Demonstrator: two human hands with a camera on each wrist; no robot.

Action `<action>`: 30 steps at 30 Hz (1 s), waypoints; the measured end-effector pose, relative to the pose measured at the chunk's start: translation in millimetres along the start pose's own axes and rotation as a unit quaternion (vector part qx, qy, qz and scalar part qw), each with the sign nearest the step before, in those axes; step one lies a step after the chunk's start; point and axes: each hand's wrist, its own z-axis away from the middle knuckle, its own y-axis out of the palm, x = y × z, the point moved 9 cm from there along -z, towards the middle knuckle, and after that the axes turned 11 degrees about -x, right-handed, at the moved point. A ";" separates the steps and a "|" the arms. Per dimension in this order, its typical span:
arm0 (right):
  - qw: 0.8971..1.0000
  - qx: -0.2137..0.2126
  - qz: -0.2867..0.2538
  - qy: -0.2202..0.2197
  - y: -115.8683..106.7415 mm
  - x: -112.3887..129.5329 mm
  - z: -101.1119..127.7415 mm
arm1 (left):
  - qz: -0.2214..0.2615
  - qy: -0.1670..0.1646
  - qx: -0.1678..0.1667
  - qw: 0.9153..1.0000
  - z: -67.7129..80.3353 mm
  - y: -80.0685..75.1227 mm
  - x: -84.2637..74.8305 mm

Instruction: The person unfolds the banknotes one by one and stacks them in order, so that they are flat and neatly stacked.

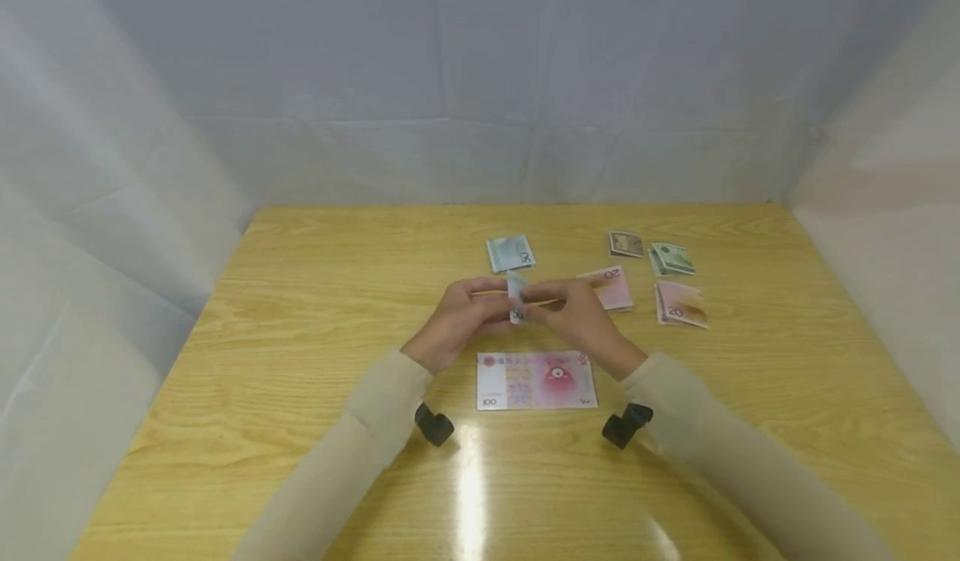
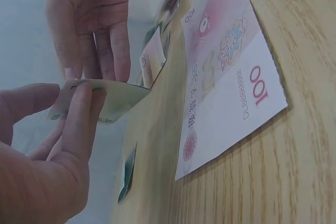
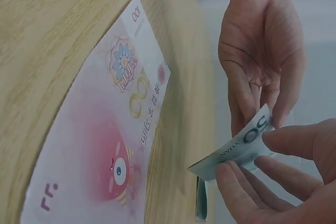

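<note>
Between my hands is a small folded blue-green banknote [image 1: 515, 297], held upright above the table. My left hand [image 1: 470, 311] pinches its left side between thumb and fingers. From the other side my right hand [image 1: 576, 315] grips the same note with thumb and fingertips. In the right wrist view the folded note [image 3: 236, 153] shows "YUAN" and part of a number. Seen from the left wrist, the note [image 2: 118, 98] appears nearly edge-on. Below the hands, a pink 100 banknote [image 1: 537, 380] lies flat and unfolded.
A folded blue 50 note [image 1: 511, 252] lies behind the hands. To the right are a folded pink 20 note [image 1: 617, 288], another pink 20 note [image 1: 682, 304], a green note [image 1: 675, 258] and a brown note [image 1: 626, 244]. White sheeting [image 1: 480, 86] surrounds the wooden table [image 1: 315, 294].
</note>
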 end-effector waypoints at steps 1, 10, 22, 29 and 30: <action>1.000 0.000 -0.002 -0.006 -0.2 1.4 0.9 | -0.002 0.002 0.002 1.000 1.2 0.6 -0.5; 0.999 0.010 -0.031 -0.025 -0.2 5.2 8.6 | -0.015 0.006 0.002 1.000 9.9 3.9 -2.9; 0.999 0.025 -0.043 -0.015 -2.0 6.9 17.9 | -0.040 0.005 -0.016 0.999 17.5 2.0 -2.2; 0.998 0.034 -0.054 -0.025 -2.7 9.7 21.9 | -0.048 0.001 -0.027 0.999 18.7 1.0 -0.7; 0.997 0.035 -0.056 -0.027 -2.7 10.1 22.2 | -0.051 0.002 -0.027 0.998 18.8 0.9 -0.7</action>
